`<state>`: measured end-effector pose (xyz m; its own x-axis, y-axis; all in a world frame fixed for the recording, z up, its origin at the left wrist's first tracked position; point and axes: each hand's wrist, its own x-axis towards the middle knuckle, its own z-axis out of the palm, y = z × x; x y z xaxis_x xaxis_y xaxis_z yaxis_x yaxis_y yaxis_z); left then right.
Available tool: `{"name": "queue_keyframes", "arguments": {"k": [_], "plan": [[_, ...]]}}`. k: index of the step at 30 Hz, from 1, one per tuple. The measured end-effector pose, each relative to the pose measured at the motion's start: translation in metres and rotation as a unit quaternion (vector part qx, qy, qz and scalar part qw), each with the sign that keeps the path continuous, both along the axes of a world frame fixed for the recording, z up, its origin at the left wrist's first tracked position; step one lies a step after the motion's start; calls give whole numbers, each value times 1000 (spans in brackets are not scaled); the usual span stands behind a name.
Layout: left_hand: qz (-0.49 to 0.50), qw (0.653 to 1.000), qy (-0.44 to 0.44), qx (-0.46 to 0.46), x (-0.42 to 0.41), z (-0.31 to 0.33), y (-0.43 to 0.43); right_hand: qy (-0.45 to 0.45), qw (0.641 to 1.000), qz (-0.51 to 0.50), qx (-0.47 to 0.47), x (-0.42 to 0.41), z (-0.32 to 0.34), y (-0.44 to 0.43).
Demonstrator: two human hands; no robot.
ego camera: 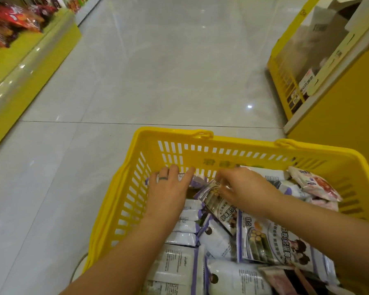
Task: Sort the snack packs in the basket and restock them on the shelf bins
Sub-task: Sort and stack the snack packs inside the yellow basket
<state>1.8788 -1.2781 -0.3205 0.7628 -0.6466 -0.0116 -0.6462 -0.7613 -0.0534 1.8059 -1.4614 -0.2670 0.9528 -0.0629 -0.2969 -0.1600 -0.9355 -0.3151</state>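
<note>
A yellow plastic basket (226, 155) stands on the floor in front of me, full of white-and-purple snack packs (264, 239) and a few pink-and-white packs (315, 184) at its far right. My left hand (168, 188), with a green ring, lies with straight fingers on a stack of purple-edged packs at the basket's far left. My right hand (241, 188) is blurred; its fingers pinch the top of a tilted purple snack pack (217, 201) near the middle of the basket.
Grey tiled floor (158, 71) stretches ahead. A low yellow shelf (26, 67) with red snack bags (11, 20) runs along the left. On the right stands a yellow display bin (307, 60) with a clear front and a few packs inside.
</note>
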Motion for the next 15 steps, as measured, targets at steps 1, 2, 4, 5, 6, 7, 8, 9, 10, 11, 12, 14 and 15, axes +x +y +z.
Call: {"name": "queue_keyframes", "arguments": {"k": [1, 2, 4, 5, 6, 7, 8, 9, 10, 11, 12, 14, 15], "plan": [[-8, 1000, -4, 2, 0, -1, 0, 67, 997, 3, -39, -3, -1, -1], [-18, 1000, 0, 15, 0, -3, 2, 119, 991, 4, -64, -7, -5, -2], [-41, 998, 23, 46, -2, -8, 4, 162, 985, -16, -60, -13, -15, 2], [-54, 996, 36, 57, -2, -10, 5, 159, 986, -30, -45, -15, -19, 5], [-63, 995, 50, 64, -2, -13, 7, 149, 987, -43, -31, -17, -24, 7], [-67, 993, 67, 68, 0, -14, 8, 138, 989, -53, -23, -18, -27, 9], [-67, 991, 89, 72, 1, -17, 10, 128, 990, -61, -19, -20, -29, 9], [-65, 988, 119, 76, 3, -20, 11, 121, 990, -67, -15, -22, -31, 9], [-60, 983, 154, 81, 3, -22, 12, 118, 990, -77, -5, -24, -31, 8], [-51, 977, 189, 84, 2, -24, 13, 120, 989, -91, 8, -25, -31, 7], [-40, 971, 219, 84, 0, -26, 14, 129, 986, -107, 21, -25, -29, 5], [-28, 963, 256, 81, -1, -31, 13, 150, 979, -128, 46, -24, -26, -1], [-26, 960, 265, 87, 0, -31, 12, 154, 978, -131, 55, -24, -24, -4]]}}
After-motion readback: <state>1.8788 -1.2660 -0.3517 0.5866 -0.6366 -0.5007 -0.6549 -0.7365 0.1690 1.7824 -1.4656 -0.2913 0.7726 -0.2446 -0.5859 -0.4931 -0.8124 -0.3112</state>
